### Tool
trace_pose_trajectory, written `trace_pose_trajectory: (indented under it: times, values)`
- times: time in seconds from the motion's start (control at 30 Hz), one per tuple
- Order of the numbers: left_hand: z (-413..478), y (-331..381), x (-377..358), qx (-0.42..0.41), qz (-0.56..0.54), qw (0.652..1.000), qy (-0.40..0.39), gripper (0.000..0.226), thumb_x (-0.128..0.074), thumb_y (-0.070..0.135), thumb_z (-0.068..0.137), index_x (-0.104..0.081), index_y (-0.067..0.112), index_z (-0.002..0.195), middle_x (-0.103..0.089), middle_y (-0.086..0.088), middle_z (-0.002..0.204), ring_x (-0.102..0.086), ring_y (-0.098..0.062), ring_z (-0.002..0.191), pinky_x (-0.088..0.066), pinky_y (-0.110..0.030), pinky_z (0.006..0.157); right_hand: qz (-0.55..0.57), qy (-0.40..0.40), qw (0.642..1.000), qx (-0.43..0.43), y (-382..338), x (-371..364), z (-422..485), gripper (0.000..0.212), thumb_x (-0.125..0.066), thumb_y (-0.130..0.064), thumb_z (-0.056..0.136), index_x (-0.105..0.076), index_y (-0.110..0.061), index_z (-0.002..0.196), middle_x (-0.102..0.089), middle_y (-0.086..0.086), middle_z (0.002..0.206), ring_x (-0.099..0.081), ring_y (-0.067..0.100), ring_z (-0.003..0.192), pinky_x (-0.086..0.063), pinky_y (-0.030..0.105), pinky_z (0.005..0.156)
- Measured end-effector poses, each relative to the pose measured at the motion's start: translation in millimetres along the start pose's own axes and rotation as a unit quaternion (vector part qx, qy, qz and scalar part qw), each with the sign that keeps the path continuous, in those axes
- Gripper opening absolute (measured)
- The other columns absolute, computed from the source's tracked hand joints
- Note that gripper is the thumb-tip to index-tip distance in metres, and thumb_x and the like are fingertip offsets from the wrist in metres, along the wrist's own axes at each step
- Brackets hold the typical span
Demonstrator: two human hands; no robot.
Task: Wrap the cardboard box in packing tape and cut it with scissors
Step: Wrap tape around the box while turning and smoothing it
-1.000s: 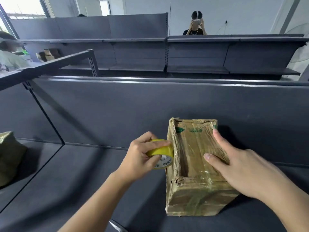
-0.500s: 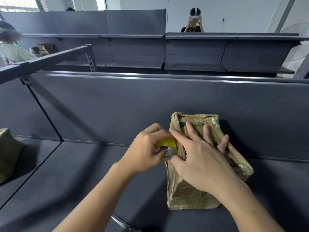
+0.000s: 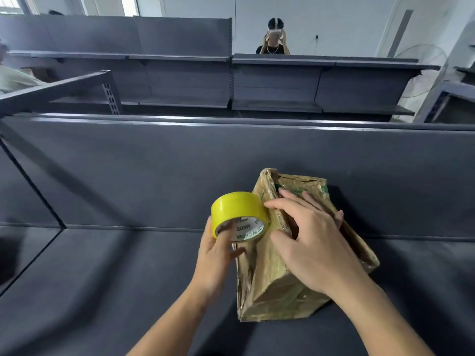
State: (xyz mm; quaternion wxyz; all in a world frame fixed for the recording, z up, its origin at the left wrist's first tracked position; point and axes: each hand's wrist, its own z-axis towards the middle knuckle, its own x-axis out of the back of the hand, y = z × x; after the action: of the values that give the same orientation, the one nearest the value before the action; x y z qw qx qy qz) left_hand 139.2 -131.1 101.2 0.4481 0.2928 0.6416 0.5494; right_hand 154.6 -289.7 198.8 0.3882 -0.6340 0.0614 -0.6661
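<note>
Several layers of glossy tape are seen on the cardboard box (image 3: 270,291), which is stood on the dark shelf (image 3: 115,278). Just left of the box's top, the yellow tape roll (image 3: 239,211) is gripped by the left hand (image 3: 216,255), a finger hooked through its core. The box is pressed by the flat, spread right hand (image 3: 308,245). A fresh wrap seems barely begun. Cutting is left, and no scissors are seen.

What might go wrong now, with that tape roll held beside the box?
The box stands on end, steadied only by the right hand; pulling the tape roll in the left hand may tip it. Its crumpled, glossy surface could make fresh tape wrinkle. No scissors are in view.
</note>
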Motion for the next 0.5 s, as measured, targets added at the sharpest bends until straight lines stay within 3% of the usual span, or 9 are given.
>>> trace_pose_trajectory:
  times: [0.07, 0.13, 0.17, 0.23, 0.3, 0.37, 0.43, 0.5]
  values:
    - [4.9, 17.5, -0.8, -0.060, 0.025, 0.998, -0.008, 0.016, -0.052, 0.024, 0.096, -0.063, 0.034, 0.104, -0.071, 0.000, 0.110, -0.068, -0.025, 0.110, -0.055, -0.048, 0.091, 0.037, 0.018, 0.999, 0.005, 3.4, 5.7, -2.5, 0.046, -0.050, -0.042, 0.084, -0.056, -0.046, 0.129, -0.039, -0.034, 0.148, -0.025, -0.004, 0.145, -0.016, 0.045, 0.123]
    - [9.3, 32.9, -3.3, -0.123, 0.076, 0.989, -0.026, 0.014, -0.053, 0.029, 0.091, -0.060, 0.033, 0.102, -0.068, 0.002, 0.109, -0.066, -0.020, 0.110, -0.054, -0.043, 0.094, 0.116, 0.017, 0.993, -0.013, 6.6, 7.5, -4.8, 0.036, -0.056, -0.031, 0.089, -0.059, -0.046, 0.122, -0.058, -0.035, 0.122, -0.052, -0.010, 0.114, -0.041, 0.015, 0.094]
    - [9.5, 39.7, -6.3, -0.148, 0.099, 0.983, -0.037, 0.014, -0.053, 0.029, 0.090, -0.059, 0.029, 0.103, -0.067, 0.009, 0.104, -0.065, -0.011, 0.103, -0.052, -0.033, 0.091, 0.153, 0.015, 0.988, -0.028, 9.4, 5.8, -6.0, 0.032, -0.056, -0.029, 0.089, -0.059, -0.046, 0.116, -0.065, -0.028, 0.105, -0.059, -0.006, 0.095, -0.043, 0.014, 0.076]
    - [10.1, 46.3, -12.0, -0.186, 0.144, 0.971, -0.041, 0.016, -0.053, 0.028, 0.089, -0.058, 0.023, 0.103, -0.064, 0.020, 0.091, -0.061, 0.000, 0.089, -0.048, -0.017, 0.080, 0.213, 0.030, 0.975, -0.059, 15.7, 1.7, -9.2, 0.031, -0.053, -0.035, 0.085, -0.061, -0.045, 0.113, -0.069, -0.016, 0.090, -0.062, 0.003, 0.077, -0.044, 0.022, 0.066]
    - [10.8, 44.2, -15.3, -0.174, 0.181, 0.967, -0.049, 0.016, -0.054, 0.034, 0.090, -0.059, 0.022, 0.100, -0.065, 0.019, 0.088, -0.060, -0.001, 0.087, -0.047, -0.019, 0.078, 0.249, 0.042, 0.964, -0.086, 26.6, -0.3, -13.6, 0.044, -0.051, -0.038, 0.078, -0.061, -0.047, 0.120, -0.069, -0.017, 0.092, -0.061, 0.004, 0.082, -0.044, 0.027, 0.072]
    - [10.1, 39.5, -16.2, -0.137, 0.202, 0.967, -0.075, 0.019, -0.056, 0.042, 0.092, -0.060, 0.023, 0.097, -0.066, 0.018, 0.087, -0.062, -0.004, 0.088, -0.048, -0.026, 0.080, 0.265, 0.021, 0.957, -0.112, 38.8, 1.8, -21.0, 0.054, -0.052, -0.037, 0.077, -0.059, -0.049, 0.130, -0.069, -0.021, 0.111, -0.063, 0.001, 0.101, -0.049, 0.031, 0.087]
    - [10.6, 34.2, -17.7, -0.124, 0.218, 0.963, -0.100, 0.016, -0.062, 0.039, 0.096, -0.060, 0.024, 0.094, -0.066, 0.017, 0.086, -0.062, -0.004, 0.085, -0.048, -0.025, 0.078, 0.277, -0.006, 0.952, -0.129, 49.1, 6.7, -28.5, 0.052, -0.055, -0.032, 0.083, -0.059, -0.054, 0.131, -0.069, -0.017, 0.124, -0.064, 0.007, 0.111, -0.049, 0.040, 0.103]
    - [8.6, 32.3, -23.3, -0.137, 0.252, 0.950, -0.123, 0.014, -0.067, 0.036, 0.096, -0.059, 0.024, 0.093, -0.065, 0.013, 0.084, -0.061, -0.002, 0.082, -0.049, -0.023, 0.074, 0.276, -0.019, 0.949, -0.152, 61.1, 10.4, -35.6, 0.043, -0.059, -0.024, 0.091, -0.063, -0.056, 0.120, -0.066, -0.025, 0.126, -0.060, -0.001, 0.116, -0.044, 0.035, 0.107]
